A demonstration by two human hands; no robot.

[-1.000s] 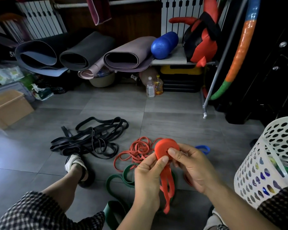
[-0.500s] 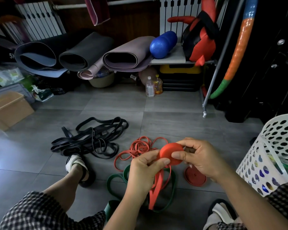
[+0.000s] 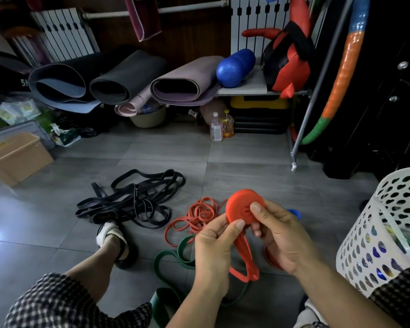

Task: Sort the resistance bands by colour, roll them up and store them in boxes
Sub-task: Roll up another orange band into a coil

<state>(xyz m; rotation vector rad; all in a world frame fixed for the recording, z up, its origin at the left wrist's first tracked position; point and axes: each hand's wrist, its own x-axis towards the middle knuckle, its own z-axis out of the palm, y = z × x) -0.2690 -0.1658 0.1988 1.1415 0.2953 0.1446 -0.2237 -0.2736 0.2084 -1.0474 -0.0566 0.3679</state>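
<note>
Both hands hold a red resistance band wound into a flat coil (image 3: pixel 239 204), its loose tail (image 3: pixel 245 261) hanging below. My left hand (image 3: pixel 214 247) pinches the coil's lower edge with the thumb on top. My right hand (image 3: pixel 278 230) grips the coil from the right, thumb pressed on its centre. On the floor lie a pile of thin red bands (image 3: pixel 194 216), a heap of black bands (image 3: pixel 133 200), green bands (image 3: pixel 175 256) and a blue band (image 3: pixel 295 213) partly hidden behind my right hand. Another red coil (image 3: pixel 270 258) peeks out under my right hand.
A white perforated basket (image 3: pixel 379 235) holding coloured things stands at the right. A tan box (image 3: pixel 17 157) sits far left. Rolled mats (image 3: pixel 128 79), a blue roller (image 3: pixel 236 67), bottles (image 3: pixel 217 127) and a metal rack leg (image 3: pixel 294 165) line the back. My sandalled foot (image 3: pixel 111 235) rests beside the black bands.
The coil has been turned between my hands and its tail has grown shorter. My view shifted slightly.
</note>
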